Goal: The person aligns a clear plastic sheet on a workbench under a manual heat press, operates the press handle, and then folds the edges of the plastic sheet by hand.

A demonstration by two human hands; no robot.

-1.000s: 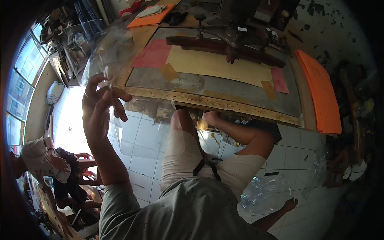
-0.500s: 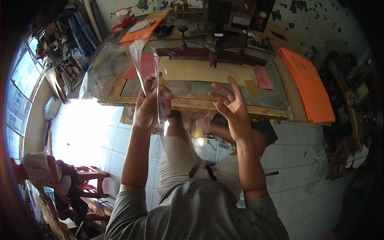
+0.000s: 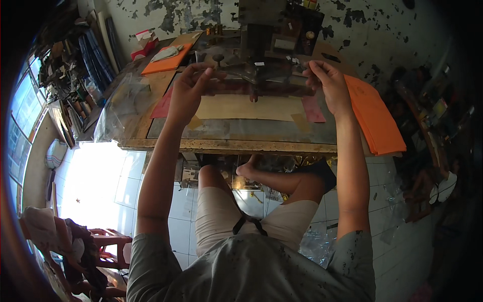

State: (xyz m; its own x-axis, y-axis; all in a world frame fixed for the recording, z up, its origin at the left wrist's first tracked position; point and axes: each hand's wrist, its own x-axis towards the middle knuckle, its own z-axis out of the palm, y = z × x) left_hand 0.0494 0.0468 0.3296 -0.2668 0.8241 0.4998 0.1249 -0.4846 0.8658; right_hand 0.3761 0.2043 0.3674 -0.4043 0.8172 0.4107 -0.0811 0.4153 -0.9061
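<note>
My left hand [image 3: 193, 85] is raised over the left part of the bench, thumb and fingers pinched together on a clear plastic sheet. Level with it on the right, my right hand [image 3: 326, 80] pinches too, apparently at the sheet's other side. The sheet is so transparent that its edges hardly show between the hands. Behind and below them is the dark metal press [image 3: 254, 83] with a long crossbar. Beneath the bar lies a pale yellow strip [image 3: 246, 107] on a grey plate [image 3: 236, 130], with a pink piece [image 3: 313, 109] at its right end.
Folded orange sheets [image 3: 375, 118] lie at the bench's right edge. More orange sheets [image 3: 168, 59] with a whitish cloth are at the back left. Crumpled clear plastic [image 3: 121, 108] hangs over the left corner. Another person [image 3: 60, 241] sits at the lower left, by a red stool [image 3: 113, 246].
Both hands have risen toward the press and moved apart. The right hand's open fingers have closed into a pinch. The sheet no longer hangs folded from the left hand.
</note>
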